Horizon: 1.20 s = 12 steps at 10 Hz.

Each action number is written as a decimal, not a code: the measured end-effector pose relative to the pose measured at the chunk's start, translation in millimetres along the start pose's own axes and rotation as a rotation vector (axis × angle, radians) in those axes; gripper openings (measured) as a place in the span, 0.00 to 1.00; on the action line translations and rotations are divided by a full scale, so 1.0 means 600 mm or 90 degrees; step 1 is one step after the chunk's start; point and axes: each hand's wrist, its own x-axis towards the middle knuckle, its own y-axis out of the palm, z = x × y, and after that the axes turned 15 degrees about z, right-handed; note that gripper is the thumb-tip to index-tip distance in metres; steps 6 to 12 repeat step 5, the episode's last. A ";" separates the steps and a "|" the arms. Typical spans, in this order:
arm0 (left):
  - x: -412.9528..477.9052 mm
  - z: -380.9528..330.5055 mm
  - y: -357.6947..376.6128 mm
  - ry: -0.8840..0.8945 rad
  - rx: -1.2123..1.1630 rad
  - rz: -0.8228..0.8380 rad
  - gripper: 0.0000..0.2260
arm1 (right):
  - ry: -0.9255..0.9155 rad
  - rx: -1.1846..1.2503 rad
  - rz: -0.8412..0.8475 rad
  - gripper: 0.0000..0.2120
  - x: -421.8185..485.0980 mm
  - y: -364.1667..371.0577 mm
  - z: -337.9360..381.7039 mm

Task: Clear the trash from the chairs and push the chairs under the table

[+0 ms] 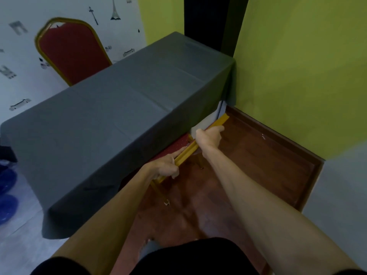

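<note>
A red chair with a gold frame [219,120] stands at the near long side of the table [111,116], which is covered by a grey cloth. Most of its seat is hidden under the cloth; only the top rail of the back and a strip of red padding show. My left hand [166,167] grips the left part of the rail. My right hand [210,136] grips it further right. A second red chair [71,52] stands behind the far side of the table, its back upright. I see no trash.
A green wall [297,66] closes the right side, close to the table's end. The floor under the near chair is dark red-brown [258,165], with a grey floor [341,195] beyond it. Blue objects [6,187] lie at the far left edge.
</note>
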 end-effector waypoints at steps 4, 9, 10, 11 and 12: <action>-0.127 0.028 -0.105 0.130 0.029 0.009 0.30 | -0.028 -0.554 -0.101 0.25 -0.062 0.024 0.032; -0.193 0.027 -0.165 0.168 0.094 -0.049 0.25 | -0.083 -0.679 -0.112 0.18 -0.097 0.052 0.067; -0.193 0.027 -0.165 0.168 0.094 -0.049 0.25 | -0.083 -0.679 -0.112 0.18 -0.097 0.052 0.067; -0.193 0.027 -0.165 0.168 0.094 -0.049 0.25 | -0.083 -0.679 -0.112 0.18 -0.097 0.052 0.067; -0.193 0.027 -0.165 0.168 0.094 -0.049 0.25 | -0.083 -0.679 -0.112 0.18 -0.097 0.052 0.067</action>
